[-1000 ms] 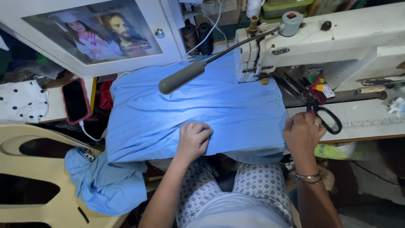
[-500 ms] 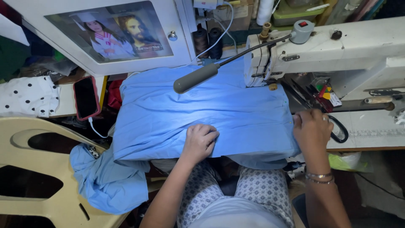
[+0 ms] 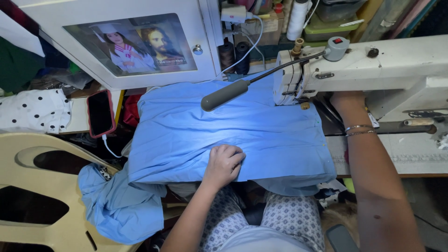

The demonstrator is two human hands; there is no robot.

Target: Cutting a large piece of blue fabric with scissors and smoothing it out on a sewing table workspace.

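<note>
The blue cloth [image 3: 233, 135] lies spread over the table [image 3: 420, 154], from the machine [image 3: 373, 70] at the back to the front edge, where it spills over and hangs down at the left beside a cream chair [image 3: 42, 186]. The left hand [image 3: 224, 163] rests on the cloth near the front edge, fingers curled loosely and pressing the fabric flat. The right hand [image 3: 347, 100] reaches under the machine's arm at the cloth's right edge; its fingers are hidden, so their state cannot be told. A grey lamp [image 3: 226, 94] hangs over the cloth. A phone [image 3: 100, 113] lies at the left, by a dotted cloth [image 3: 32, 109].
</note>
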